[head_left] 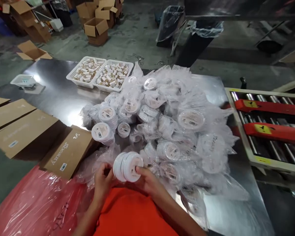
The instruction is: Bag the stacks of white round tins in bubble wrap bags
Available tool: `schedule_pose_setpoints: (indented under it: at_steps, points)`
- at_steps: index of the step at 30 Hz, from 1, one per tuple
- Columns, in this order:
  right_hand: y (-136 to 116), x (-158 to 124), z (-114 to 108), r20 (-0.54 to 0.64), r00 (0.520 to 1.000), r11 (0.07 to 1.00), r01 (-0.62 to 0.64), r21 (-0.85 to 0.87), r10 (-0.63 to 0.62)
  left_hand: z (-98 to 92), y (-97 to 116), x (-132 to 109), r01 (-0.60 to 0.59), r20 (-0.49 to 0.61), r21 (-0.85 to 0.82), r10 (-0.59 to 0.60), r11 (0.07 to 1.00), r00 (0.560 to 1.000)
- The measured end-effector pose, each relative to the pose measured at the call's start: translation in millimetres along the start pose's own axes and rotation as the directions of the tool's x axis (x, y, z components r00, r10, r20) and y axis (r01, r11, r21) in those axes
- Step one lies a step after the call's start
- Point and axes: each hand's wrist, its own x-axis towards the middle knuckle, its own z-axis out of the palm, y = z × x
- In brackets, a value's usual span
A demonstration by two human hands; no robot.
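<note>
Close to my body, a short stack of round white labelled containers (124, 166) is held on its side between my hands. My right hand (147, 178) grips its right end, with the thumb pressed on the labelled face. At the left end my left hand (103, 177) is closed, its fingertips against the stack's edge. Just beyond stand two taller stacks of such round containers (107, 114), with a smaller round stack (124, 129) beside them. A large heap of the same containers in clear plastic bags (173, 150) spreads to the right.
Open brown cartons (66, 149) line the table's left side, above a red plastic bag (39, 203). Two white baskets (113, 88) of small white-and-gold pieces stand at the back. A small white tray (23, 80) sits far left. A roller conveyor (245, 154) adjoins the metal table (236, 200).
</note>
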Motion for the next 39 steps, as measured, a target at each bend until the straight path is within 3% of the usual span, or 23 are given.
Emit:
schedule_pose_setpoints:
  at_steps: [3,6,12,17,21,26,28,30,32,35,39]
  points:
    - [6.9,-14.9,-1.0,0.112,0.986,0.977,-0.138,0.164,0.12,9.1,0.6,-4.4,-0.061,0.113,-0.001,0.061,0.998,0.992]
    - [8.2,-13.3,-5.8,0.055,0.99,0.973,-0.14,0.182,0.132,7.3,2.6,-12.2,-0.073,0.159,0.019,0.069,0.997,0.985]
    - [8.9,-13.4,-18.1,-0.073,0.995,0.998,0.064,0.022,-0.062,-6.2,9.0,-29.0,-0.062,0.104,0.014,0.06,0.998,0.993]
    - [3.8,-27.9,-15.4,0.135,0.987,0.983,-0.103,0.15,0.082,0.1,9.5,-32.8,-0.139,0.059,0.126,0.133,0.982,0.989]
    - [6.6,-34.0,-8.5,0.233,0.963,0.975,-0.17,0.143,0.134,9.8,10.0,-32.9,-0.133,0.153,0.063,0.123,0.989,0.981]
    - [13.1,-26.0,-15.2,0.145,0.979,0.972,-0.169,0.166,0.145,5.0,8.4,-36.2,0.017,0.178,-0.156,0.011,0.988,0.984]
    - [14.2,-23.1,-19.9,0.077,0.994,0.988,-0.086,0.125,0.077,-1.4,7.2,-38.5,0.026,0.133,-0.212,0.003,0.977,0.991]
    - [14.1,-23.8,-22.3,-0.012,0.999,0.998,0.052,-0.033,-0.052,-6.3,8.1,-41.5,0.001,0.089,-0.205,0.018,0.979,0.996]
    - [12.9,-28.5,-21.4,-0.022,0.977,0.928,0.196,-0.317,-0.214,-7.5,11.7,-45.2,-0.066,0.055,-0.121,0.073,0.99,0.996]
    - [10.2,-38.2,-16.2,0.152,0.944,0.674,0.318,-0.667,-0.295,-3.4,18.9,-50.4,-0.186,0.05,0.021,0.184,0.982,0.982]
    - [4.4,-43.4,-12.0,0.325,0.904,0.446,0.421,-0.789,-0.279,3.4,23.4,-53.0,-0.321,0.055,0.165,0.317,0.933,0.947]
